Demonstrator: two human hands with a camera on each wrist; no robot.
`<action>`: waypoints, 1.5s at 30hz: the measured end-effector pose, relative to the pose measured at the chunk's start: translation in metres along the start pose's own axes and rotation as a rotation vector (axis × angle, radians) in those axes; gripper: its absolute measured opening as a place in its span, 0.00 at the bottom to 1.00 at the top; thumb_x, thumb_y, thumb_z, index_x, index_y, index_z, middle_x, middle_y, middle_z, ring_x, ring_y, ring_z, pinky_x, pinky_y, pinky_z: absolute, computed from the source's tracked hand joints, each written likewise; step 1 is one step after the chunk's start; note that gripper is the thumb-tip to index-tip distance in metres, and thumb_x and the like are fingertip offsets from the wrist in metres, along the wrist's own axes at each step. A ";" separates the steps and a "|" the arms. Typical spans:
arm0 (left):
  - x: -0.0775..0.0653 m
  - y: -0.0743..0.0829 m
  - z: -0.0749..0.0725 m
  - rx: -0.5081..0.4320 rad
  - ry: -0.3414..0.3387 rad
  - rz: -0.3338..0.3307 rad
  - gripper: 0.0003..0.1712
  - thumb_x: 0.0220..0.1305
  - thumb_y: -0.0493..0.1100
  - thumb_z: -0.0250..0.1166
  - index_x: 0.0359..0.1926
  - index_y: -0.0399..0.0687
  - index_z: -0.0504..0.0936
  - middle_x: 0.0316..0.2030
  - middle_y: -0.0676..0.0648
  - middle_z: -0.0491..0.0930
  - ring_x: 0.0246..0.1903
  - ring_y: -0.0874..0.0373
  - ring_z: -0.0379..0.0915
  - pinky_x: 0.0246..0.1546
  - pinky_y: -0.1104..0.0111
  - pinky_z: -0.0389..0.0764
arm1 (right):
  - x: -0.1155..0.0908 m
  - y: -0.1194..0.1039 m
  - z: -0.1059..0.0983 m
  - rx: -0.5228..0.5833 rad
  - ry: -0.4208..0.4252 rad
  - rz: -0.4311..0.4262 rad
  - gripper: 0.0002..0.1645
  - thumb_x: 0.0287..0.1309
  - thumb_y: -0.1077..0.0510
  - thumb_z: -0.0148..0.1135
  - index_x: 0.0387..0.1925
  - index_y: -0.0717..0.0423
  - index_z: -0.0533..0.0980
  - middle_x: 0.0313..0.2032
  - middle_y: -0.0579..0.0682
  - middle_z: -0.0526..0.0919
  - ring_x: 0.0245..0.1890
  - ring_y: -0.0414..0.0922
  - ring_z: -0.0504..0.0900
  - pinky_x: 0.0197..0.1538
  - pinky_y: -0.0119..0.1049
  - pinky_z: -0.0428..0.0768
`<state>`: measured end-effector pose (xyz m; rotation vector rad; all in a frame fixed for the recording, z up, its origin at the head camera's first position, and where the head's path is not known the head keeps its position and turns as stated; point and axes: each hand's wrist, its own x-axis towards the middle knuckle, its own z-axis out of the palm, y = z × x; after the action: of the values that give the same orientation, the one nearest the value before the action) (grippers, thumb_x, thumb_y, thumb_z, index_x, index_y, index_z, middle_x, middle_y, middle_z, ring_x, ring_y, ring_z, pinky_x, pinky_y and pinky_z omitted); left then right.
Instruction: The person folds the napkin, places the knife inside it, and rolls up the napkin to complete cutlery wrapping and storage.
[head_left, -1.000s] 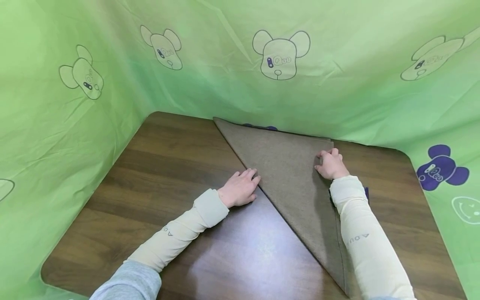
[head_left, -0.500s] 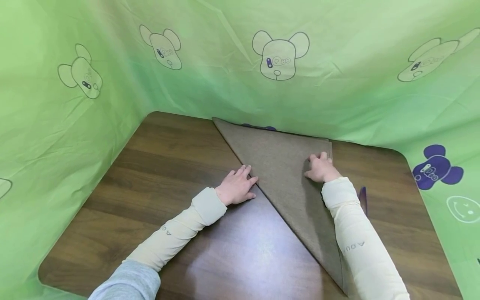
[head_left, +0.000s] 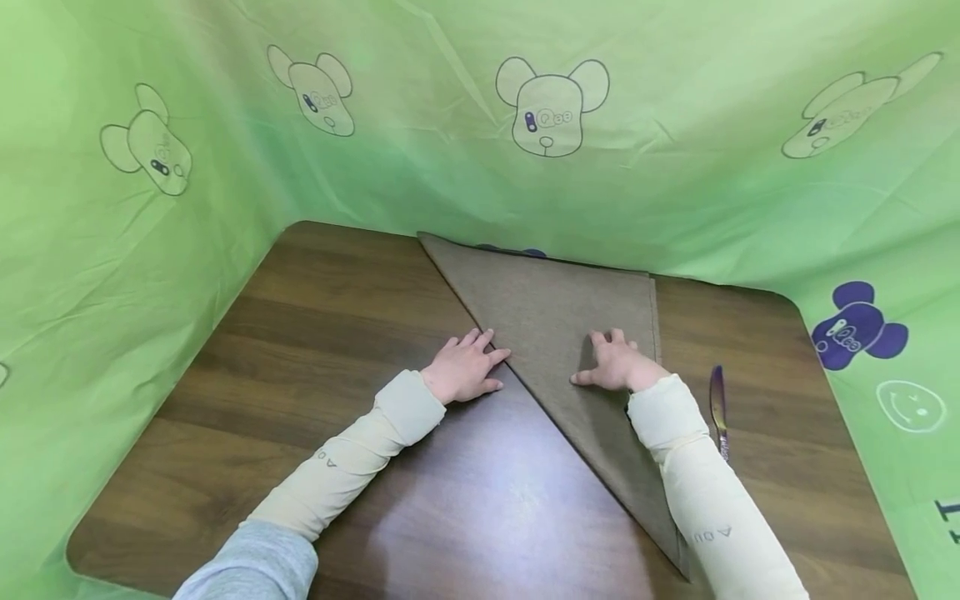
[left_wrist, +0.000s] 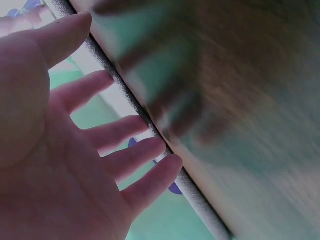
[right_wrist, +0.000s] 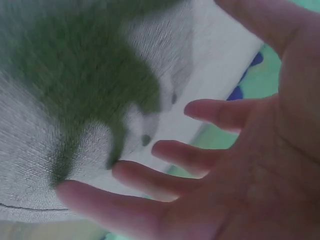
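Observation:
A grey-brown cloth [head_left: 540,292], folded into a large triangle, lies on the wooden table with its long fold running from the back down to the front right. My left hand [head_left: 463,367] has its fingers spread, with the fingertips right at that fold. In the left wrist view the same fingertips [left_wrist: 172,162] line up along the rounded cloth edge. Over the right half of the cloth is my right hand [head_left: 617,365], fingers apart and holding nothing. The right wrist view shows its fingertips [right_wrist: 72,190] close to the cloth, whose stitched hem is at lower left.
A shiny table knife [head_left: 717,408] lies on the table [head_left: 787,467] to the right of the cloth, its lower end hidden by the right sleeve [head_left: 720,500]. Green printed curtains [head_left: 420,150] stand around the table's back and sides.
My right hand has moved left and toward me across the cloth, its fingers spreading. The knife shows out from under the sleeve. My left fingers have spread wider at the fold.

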<state>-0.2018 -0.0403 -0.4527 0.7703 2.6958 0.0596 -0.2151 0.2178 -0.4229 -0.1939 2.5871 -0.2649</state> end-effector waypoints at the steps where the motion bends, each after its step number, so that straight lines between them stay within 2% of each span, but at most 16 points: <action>1: 0.000 -0.001 0.000 -0.004 -0.002 -0.002 0.35 0.67 0.62 0.56 0.72 0.61 0.62 0.74 0.41 0.53 0.73 0.44 0.50 0.67 0.49 0.61 | -0.003 -0.003 0.002 -0.003 -0.005 -0.005 0.56 0.55 0.42 0.66 0.70 0.71 0.50 0.66 0.79 0.49 0.61 0.80 0.56 0.58 0.71 0.64; 8: -0.001 -0.005 -0.003 -0.029 0.023 -0.008 0.39 0.66 0.61 0.58 0.72 0.48 0.61 0.73 0.42 0.56 0.71 0.43 0.55 0.66 0.47 0.62 | -0.027 -0.015 0.014 -0.015 -0.046 0.025 0.65 0.49 0.40 0.71 0.71 0.72 0.46 0.67 0.82 0.45 0.63 0.82 0.52 0.61 0.71 0.61; 18: -0.001 -0.011 0.000 -0.025 0.039 -0.030 0.38 0.66 0.60 0.59 0.71 0.49 0.62 0.74 0.42 0.54 0.73 0.42 0.49 0.66 0.45 0.61 | -0.050 -0.024 0.027 -0.038 -0.057 0.047 0.70 0.43 0.36 0.74 0.71 0.71 0.47 0.67 0.82 0.45 0.63 0.82 0.52 0.58 0.71 0.65; 29: 0.000 -0.010 0.002 -0.015 0.020 -0.042 0.40 0.67 0.60 0.57 0.73 0.48 0.60 0.75 0.42 0.52 0.72 0.42 0.52 0.66 0.46 0.62 | -0.053 -0.026 0.038 -0.032 -0.034 0.065 0.70 0.39 0.38 0.77 0.71 0.70 0.49 0.67 0.83 0.44 0.62 0.83 0.52 0.57 0.72 0.65; 35: 0.001 -0.009 0.000 -0.019 0.016 -0.034 0.39 0.67 0.60 0.57 0.73 0.48 0.59 0.75 0.42 0.52 0.72 0.42 0.52 0.66 0.45 0.62 | -0.051 -0.024 0.041 -0.047 0.004 0.066 0.71 0.35 0.38 0.79 0.70 0.70 0.51 0.65 0.82 0.48 0.58 0.81 0.58 0.56 0.69 0.68; 45: 0.002 -0.008 0.000 -0.020 0.005 -0.025 0.40 0.68 0.61 0.56 0.73 0.48 0.58 0.75 0.42 0.50 0.73 0.42 0.50 0.67 0.46 0.61 | -0.051 -0.023 0.041 -0.039 0.015 0.086 0.71 0.33 0.39 0.80 0.70 0.68 0.52 0.63 0.80 0.52 0.58 0.79 0.59 0.51 0.67 0.74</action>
<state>-0.2075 -0.0460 -0.4546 0.7310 2.7046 0.0829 -0.1482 0.1989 -0.4275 -0.0947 2.6094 -0.1862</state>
